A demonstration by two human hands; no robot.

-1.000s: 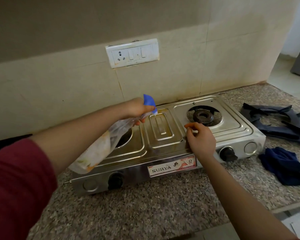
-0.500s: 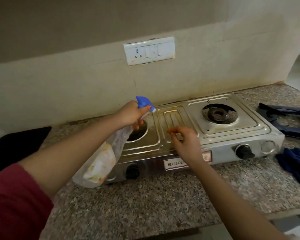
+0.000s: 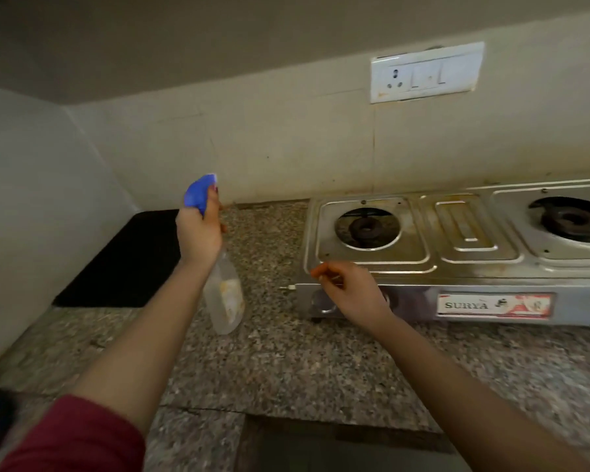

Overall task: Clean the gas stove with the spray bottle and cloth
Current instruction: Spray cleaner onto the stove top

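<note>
Only one thing here you can actually read: the sticker (image 3: pixel 494 305) on the front panel of the gas stove (image 3: pixel 470 240) says "SURYA" in dark capital letters on a white patch, with a red and white printed bit to its right (small logos or figures there, too blurry to make out). The spray bottle (image 3: pixel 222 316) has a yellowish label (image 3: pixel 230 294) too, but its lettering is too blurred to read.

One wide-angle camera on the person's head looks forward and down onto the counter (image 3: pixel 304 369) from close in, facing the back wall (image 3: pixel 286 148); the stove (image 3: pixel 470 267) runs off the frame's right edge.
</note>
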